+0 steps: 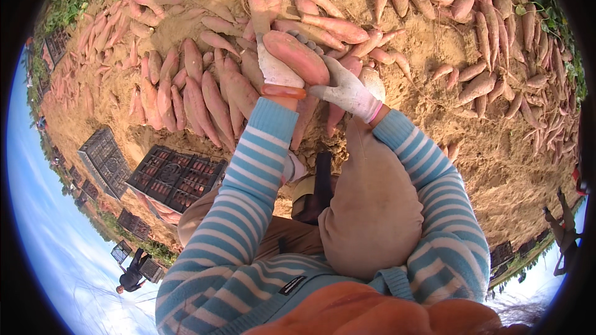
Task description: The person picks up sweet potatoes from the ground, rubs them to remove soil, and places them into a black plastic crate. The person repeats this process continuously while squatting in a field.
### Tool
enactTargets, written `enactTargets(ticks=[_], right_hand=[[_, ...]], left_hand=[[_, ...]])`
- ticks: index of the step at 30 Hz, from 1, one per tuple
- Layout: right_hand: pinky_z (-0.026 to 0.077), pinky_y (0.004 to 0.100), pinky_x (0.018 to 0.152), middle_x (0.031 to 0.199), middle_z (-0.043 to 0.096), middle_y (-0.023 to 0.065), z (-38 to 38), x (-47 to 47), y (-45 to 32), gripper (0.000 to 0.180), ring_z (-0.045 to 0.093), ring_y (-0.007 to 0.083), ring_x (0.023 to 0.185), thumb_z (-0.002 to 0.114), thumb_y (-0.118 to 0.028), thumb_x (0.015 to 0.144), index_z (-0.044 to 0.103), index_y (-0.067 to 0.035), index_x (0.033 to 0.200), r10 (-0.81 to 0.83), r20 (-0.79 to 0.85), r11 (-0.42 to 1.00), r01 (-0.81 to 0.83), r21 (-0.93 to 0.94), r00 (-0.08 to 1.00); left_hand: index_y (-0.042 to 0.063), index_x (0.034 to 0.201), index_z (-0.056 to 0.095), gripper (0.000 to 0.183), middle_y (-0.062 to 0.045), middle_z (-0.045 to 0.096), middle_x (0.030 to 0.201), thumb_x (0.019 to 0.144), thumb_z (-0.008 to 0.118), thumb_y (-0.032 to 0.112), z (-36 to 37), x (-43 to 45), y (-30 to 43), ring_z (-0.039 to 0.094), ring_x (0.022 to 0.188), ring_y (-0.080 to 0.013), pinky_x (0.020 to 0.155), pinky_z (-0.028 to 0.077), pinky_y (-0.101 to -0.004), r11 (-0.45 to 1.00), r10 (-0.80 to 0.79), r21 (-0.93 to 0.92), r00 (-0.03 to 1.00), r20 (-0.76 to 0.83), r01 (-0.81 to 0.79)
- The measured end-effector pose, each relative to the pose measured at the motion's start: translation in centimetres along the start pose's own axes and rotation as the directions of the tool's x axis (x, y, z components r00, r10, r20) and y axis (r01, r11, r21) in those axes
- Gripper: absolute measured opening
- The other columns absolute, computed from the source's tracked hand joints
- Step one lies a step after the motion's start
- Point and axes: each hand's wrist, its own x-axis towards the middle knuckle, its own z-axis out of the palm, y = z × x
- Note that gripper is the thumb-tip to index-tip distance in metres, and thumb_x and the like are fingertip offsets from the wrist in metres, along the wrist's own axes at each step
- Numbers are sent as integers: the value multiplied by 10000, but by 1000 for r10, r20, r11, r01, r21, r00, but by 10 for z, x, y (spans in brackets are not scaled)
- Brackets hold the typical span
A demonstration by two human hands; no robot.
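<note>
Both hands wear pale knitted work gloves with grey-coated fingers. My left hand (281, 67) lies under a large pinkish sweet potato (296, 57), its dark fingertips curled round the far side. My right hand (347, 86) touches the near right end of the same sweet potato with thumb and fingers. A bangle (283, 91) circles the left wrist. Beneath and beyond the hands, more sweet potatoes (337, 28) lie loosely piled on sandy soil. A row of them (200, 102) rests to the left of the left wrist.
Black plastic crates (174, 177) (106, 163) stand at the left, the nearer holding sweet potatoes. More sweet potatoes (482, 86) cover soil (419, 51) at right. Green vines (547, 14) edge the field. A distant person (132, 272) is beside crates; another (565, 237) is at far right.
</note>
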Motion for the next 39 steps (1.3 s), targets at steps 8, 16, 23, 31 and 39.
enactTargets(ticks=[8, 16, 23, 31, 39], right_hand=[[513, 311, 909, 1170, 651, 138, -6, -8, -19, 553, 611, 178, 1076, 724, -286, 892, 529, 42, 1292, 210, 174, 962, -235, 140, 962], [539, 344, 796, 1022, 669, 105, -9, -12, -20, 521, 664, 215, 929, 653, -430, 920, 574, 3, 1199, 225, 333, 873, -341, 348, 916], [498, 476, 850, 1065, 613, 289, -13, -21, -57, 638, 607, 417, 1008, 688, -596, 777, 601, -59, 1109, 319, -237, 577, -386, -719, 918], [473, 343, 917, 1125, 635, 102, -74, -152, -23, 528, 576, 166, 1042, 743, -260, 863, 538, 24, 1258, 503, -297, 863, -491, 119, 812], [503, 439, 907, 1199, 633, 274, -118, -394, 56, 743, 620, 411, 1106, 713, -461, 802, 488, 1, 1340, 540, -798, 147, -963, -225, 268]], left_hand=[[137, 1044, 511, 422, -57, 559, 1001, 1002, 365, 530, 10, -3, -15, 560, 908, -225, 825, 495, -424, 980, 53, 192, 999, 13, -54], [96, 1279, 493, 507, -113, 522, 1234, 1000, 409, 511, 14, 10, -5, 518, 1144, -284, 996, 430, -443, 999, -43, -2, 997, -70, 43], [10, 1340, 488, 507, -127, 584, 1159, 984, 586, 357, 44, -1, -48, 585, 1039, -222, 863, 500, -328, 457, 544, 883, 819, -183, -107], [-33, 1065, 667, 347, -124, 703, 909, 1031, 515, 277, 7, 13, -3, 669, 834, -202, 746, 531, -310, 327, 434, 931, 901, 4, -162], [37, 1170, 640, 368, -183, 586, 1285, 870, 658, 249, -11, 4, -3, 523, 1240, -381, 1067, 395, -484, -667, 380, 720, 742, 552, -193]])
